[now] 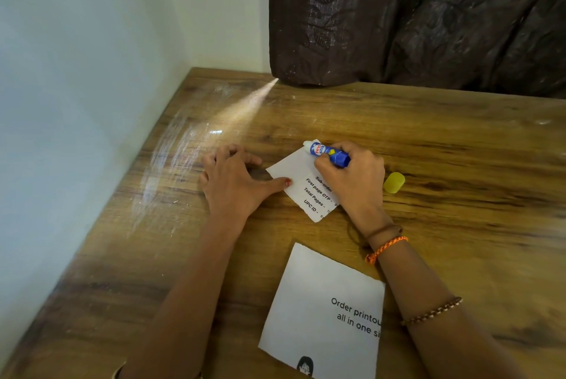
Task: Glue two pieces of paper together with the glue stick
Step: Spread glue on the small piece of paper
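A small white paper point(298, 175) with printed lines lies on the wooden table point(459, 139). My left hand point(232, 182) rests flat beside it, thumb tip pressing its left edge. My right hand point(355, 176) grips a blue glue stick point(329, 153), uncapped, with its white tip touching the paper's far corner. The yellow cap point(394, 182) lies on the table just right of that hand. A larger white sheet point(321, 311) with printed text lies nearer to me, partly under my right forearm.
A dark brown patterned curtain point(413, 17) hangs over the table's far edge. A pale wall point(76, 87) runs along the table's left side. Bare wood shows to the far right and far left of the papers.
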